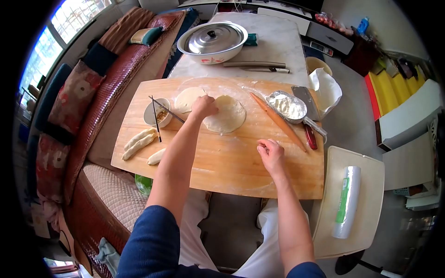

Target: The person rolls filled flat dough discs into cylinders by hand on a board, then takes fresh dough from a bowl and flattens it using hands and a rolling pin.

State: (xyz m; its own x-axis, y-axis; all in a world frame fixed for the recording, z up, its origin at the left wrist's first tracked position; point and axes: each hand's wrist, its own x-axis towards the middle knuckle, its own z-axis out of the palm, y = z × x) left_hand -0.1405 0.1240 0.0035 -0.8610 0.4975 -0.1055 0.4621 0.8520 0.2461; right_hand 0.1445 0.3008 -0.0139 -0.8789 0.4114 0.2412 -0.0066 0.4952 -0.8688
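Two flat dough rounds lie on the floured wooden board (pixel 232 171): a left dough round (pixel 186 99) and a right dough round (pixel 227 116). My left hand (pixel 205 106) is over the place where they meet, fingers curled down at the right round's edge; what they hold, if anything, is hidden. My right hand (pixel 271 152) hovers above the board with fingers curled together and nothing visible in them. Near my left forearm are a white bowl (pixel 149 116) with crumbly contents, chopsticks (pixel 157 124) across it, and several filled dough rolls (pixel 138 144).
A rolling pin (pixel 278 121), a metal scoop of flour (pixel 288 105), a cleaver (pixel 306 103) and a white bag (pixel 326 90) stand at the board's right. Behind are a lidded basin (pixel 212 41) and a long knife (pixel 259 70). A plastic-film roll (pixel 347 202) lies on a stool (pixel 371 185).
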